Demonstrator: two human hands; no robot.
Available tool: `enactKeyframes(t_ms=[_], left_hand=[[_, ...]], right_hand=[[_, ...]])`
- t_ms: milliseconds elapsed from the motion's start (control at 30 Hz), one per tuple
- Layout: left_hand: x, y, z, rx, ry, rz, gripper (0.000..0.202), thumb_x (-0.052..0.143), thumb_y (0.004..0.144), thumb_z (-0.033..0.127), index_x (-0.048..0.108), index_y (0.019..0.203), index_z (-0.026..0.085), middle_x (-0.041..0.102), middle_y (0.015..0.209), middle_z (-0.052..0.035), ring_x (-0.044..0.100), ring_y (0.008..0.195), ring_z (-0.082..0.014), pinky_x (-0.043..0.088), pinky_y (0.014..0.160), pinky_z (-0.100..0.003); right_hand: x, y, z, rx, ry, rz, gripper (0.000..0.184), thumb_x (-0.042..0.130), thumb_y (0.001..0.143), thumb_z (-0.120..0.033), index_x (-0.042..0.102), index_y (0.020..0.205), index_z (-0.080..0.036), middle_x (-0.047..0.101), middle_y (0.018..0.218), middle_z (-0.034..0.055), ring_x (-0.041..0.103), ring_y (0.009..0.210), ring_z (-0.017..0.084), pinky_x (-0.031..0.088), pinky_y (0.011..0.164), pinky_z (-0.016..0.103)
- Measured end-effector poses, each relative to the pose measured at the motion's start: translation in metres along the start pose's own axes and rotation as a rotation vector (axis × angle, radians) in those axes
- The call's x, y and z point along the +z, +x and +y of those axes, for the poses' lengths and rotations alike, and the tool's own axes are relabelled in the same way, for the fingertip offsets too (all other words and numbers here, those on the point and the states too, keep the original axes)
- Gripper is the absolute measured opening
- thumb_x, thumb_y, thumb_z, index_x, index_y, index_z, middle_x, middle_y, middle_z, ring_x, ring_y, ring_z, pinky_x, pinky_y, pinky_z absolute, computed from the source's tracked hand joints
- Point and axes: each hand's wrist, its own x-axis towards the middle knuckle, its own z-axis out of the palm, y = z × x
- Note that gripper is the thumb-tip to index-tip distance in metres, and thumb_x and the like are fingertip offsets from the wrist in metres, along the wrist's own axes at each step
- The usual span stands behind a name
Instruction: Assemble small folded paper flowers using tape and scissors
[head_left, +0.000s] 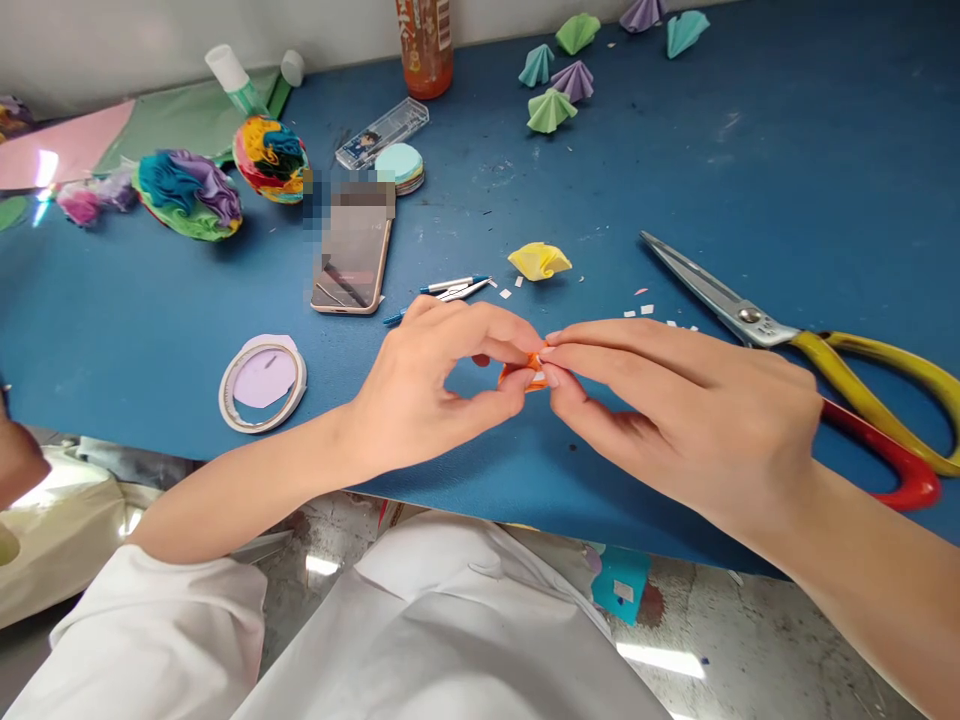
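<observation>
A small folded orange paper piece (526,374) is pinched between both hands just above the blue table (787,170). My left hand (427,385) grips its left side with thumb and forefinger. My right hand (675,400) pinches its right side with fingertips pressed together. Most of the orange piece is hidden by the fingers. A folded yellow paper piece (538,261) lies on the table just beyond the hands.
Large scissors (817,350) with yellow and red handles lie to the right. A phone (352,250), pens (450,290), a tape roll (262,383), multicoloured paper balls (191,193), a bottle (425,45), glue stick (234,80) and several folded paper fans (551,108) sit farther back.
</observation>
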Motion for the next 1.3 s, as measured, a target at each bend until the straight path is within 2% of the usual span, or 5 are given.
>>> enactKeyframes(t_ms=[267, 500, 733, 933, 1300], left_hand=[[0.001, 0.0, 0.0, 0.0, -0.001, -0.009, 0.01, 0.067, 0.079, 0.021, 0.064, 0.089, 0.019, 0.074, 0.078, -0.0008, 0.064, 0.07, -0.0128, 0.05, 0.074, -0.032], [0.002, -0.001, -0.006, -0.068, -0.091, 0.005, 0.013, 0.068, 0.08, 0.023, 0.064, 0.091, 0.019, 0.073, 0.088, -0.0032, 0.065, 0.073, -0.0128, 0.052, 0.076, -0.031], [0.001, 0.0, -0.011, 0.012, -0.086, 0.017, 0.006, 0.064, 0.086, 0.024, 0.063, 0.091, 0.02, 0.072, 0.088, -0.0014, 0.066, 0.074, -0.0115, 0.049, 0.077, -0.028], [-0.002, 0.003, -0.01, 0.084, 0.051, -0.039, 0.004, 0.061, 0.087, 0.017, 0.062, 0.09, 0.019, 0.074, 0.087, -0.0004, 0.067, 0.077, -0.0124, 0.044, 0.077, -0.028], [-0.002, 0.005, -0.016, 0.188, 0.133, -0.031, 0.007, 0.057, 0.089, 0.016, 0.06, 0.095, 0.02, 0.074, 0.091, 0.0006, 0.066, 0.082, -0.0112, 0.042, 0.076, -0.026]], right_hand=[[0.001, -0.002, 0.0, 0.03, -0.051, -0.009, 0.008, 0.06, 0.081, -0.016, 0.061, 0.082, -0.024, 0.074, 0.082, -0.0034, 0.067, 0.062, 0.012, 0.045, 0.05, 0.024], [-0.003, 0.0, 0.009, 0.231, 0.045, 0.026, 0.01, 0.058, 0.081, -0.014, 0.055, 0.076, -0.022, 0.071, 0.078, -0.0003, 0.065, 0.064, 0.012, 0.046, 0.051, 0.024], [-0.007, 0.001, 0.023, 0.26, -0.16, 0.034, 0.01, 0.06, 0.081, -0.017, 0.054, 0.073, -0.02, 0.067, 0.07, 0.001, 0.064, 0.058, 0.014, 0.037, 0.04, 0.024], [-0.007, 0.0, 0.016, 0.14, 0.229, -0.097, 0.015, 0.057, 0.084, -0.02, 0.058, 0.098, -0.023, 0.068, 0.099, 0.0042, 0.067, 0.085, 0.017, 0.055, 0.072, 0.03], [-0.001, -0.002, 0.015, 0.093, 0.214, -0.152, 0.02, 0.055, 0.084, -0.019, 0.057, 0.104, -0.021, 0.071, 0.097, 0.0052, 0.068, 0.088, 0.019, 0.056, 0.073, 0.032]])
